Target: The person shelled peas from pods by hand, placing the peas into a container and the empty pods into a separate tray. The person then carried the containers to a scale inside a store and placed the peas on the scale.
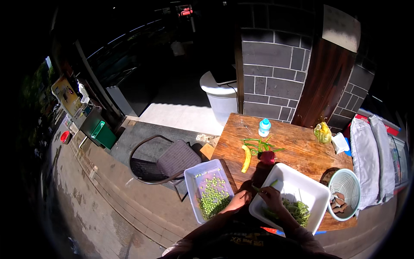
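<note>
My right hand [271, 196] holds a green pod [256, 188] between its fingers, over the left side of a white plastic tub [320, 186]. Green pods or trimmings [299, 212] lie in that tub. My left hand [241, 198] is close by on the left, at the right rim of a translucent plastic bin [191, 191]; shadow hides whether its fingers hold anything. Shelled green peas [212, 199] cover much of the bin's bottom. Beyond the hands, a yellow banana [246, 158], long green peppers [258, 142] and a dark red object [267, 157] lie on the wooden table [297, 145].
A white bottle with a blue cap [264, 128] stands at the back. To the right are a yellow plastic bag [322, 132], a white container [339, 143] and a pale plastic colander [354, 194] holding brown pieces. A wicker chair [179, 157] stands left of the table.
</note>
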`<state>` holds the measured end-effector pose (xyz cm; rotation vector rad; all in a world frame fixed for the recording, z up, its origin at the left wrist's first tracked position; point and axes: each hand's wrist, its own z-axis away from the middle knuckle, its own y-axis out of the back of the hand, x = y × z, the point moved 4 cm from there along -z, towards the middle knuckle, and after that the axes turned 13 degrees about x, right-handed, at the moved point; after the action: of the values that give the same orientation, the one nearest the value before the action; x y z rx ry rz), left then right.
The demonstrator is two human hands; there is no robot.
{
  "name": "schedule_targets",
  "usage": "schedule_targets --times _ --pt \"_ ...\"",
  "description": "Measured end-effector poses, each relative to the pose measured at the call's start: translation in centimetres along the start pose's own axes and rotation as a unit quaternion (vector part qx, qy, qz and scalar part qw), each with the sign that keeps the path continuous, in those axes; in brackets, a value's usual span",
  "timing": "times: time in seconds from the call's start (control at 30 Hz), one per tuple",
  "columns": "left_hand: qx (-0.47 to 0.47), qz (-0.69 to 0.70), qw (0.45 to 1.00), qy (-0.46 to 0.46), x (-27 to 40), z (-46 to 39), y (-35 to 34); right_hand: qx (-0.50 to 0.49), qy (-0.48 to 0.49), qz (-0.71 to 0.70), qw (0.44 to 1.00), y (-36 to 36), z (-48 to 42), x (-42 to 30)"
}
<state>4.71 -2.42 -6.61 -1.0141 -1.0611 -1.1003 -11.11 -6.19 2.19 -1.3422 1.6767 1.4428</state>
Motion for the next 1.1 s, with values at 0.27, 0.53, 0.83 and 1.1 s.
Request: schedule_targets --times 0.27,0.53,0.83,1.1 --pt "0.056 0.048 0.995 0.065 4.3 1.2 2.9 -0.029 0.204 0.085 0.975 -6.2 -0.3 -3.4" --pt "0.150 0.037 0.987 0.035 4.2 1.8 7.2 -0.093 0.104 0.004 0.990 -10.2 -1.3 -5.8" --pt "0.097 0.039 0.994 -0.017 6.0 1.7 9.0 -0.121 -0.084 -0.104 0.984 -13.2 -2.3 -3.6" --pt "0.203 -0.011 0.975 -0.088 4.5 0.4 10.9 -0.052 0.076 -0.072 0.993 -15.1 -2.1 -5.6"
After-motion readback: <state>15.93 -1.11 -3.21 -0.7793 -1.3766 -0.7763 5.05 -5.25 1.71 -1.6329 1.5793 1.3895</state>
